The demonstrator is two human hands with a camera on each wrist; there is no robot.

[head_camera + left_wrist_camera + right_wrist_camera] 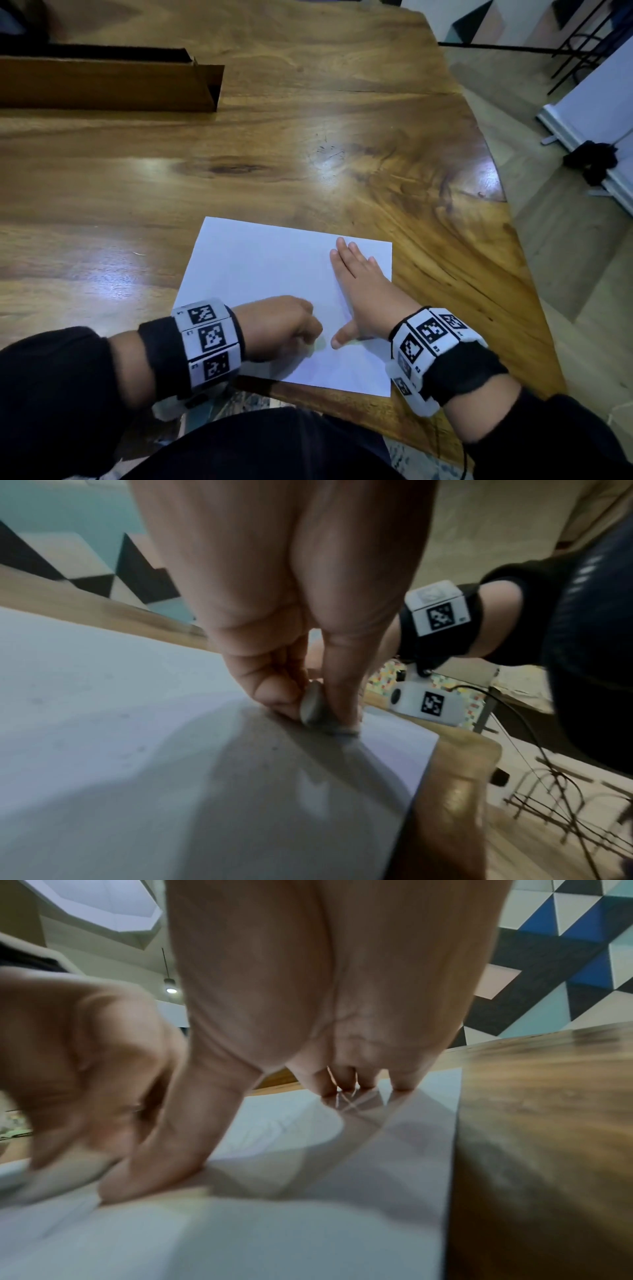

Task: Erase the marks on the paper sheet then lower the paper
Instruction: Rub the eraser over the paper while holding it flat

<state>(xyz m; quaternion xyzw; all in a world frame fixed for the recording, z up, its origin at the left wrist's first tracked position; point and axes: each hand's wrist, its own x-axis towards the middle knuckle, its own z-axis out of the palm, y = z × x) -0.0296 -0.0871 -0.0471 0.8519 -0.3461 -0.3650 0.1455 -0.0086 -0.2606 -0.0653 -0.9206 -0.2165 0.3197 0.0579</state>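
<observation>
Landmark = paper sheet, lying flat on wooden table near the table's front edge, just ahead of the person's lap.

Far left & well beyond the sheet: long brown cardboard box, lying on its side w/ open end facing right, well apart from the sheet.

Over the sheet's near-left part: left hand, fingers curled together. Left wrist view shows it pinching a small pale eraser btwn thumb and fingertips, eraser's lower edge pressed on the sheet. Hand looks motion-blurred in head view. Marks on the paper too faint/blurred to make out. Black sleeve + white tag band on the wrist, just off the sheet's left edge.

Just right of that, close beside the eraser hand but can't tell if touching: right hand, fingers straight & spread, palm flat down on the sheet's right half, thumb stuck out toward the left hand. Right wrist view: fingertips and thumb pressing the paper, sheet's right edge just beside the hand, bare wood past it.

Right of the sheet: table edge curves away, then floor.
</observation>
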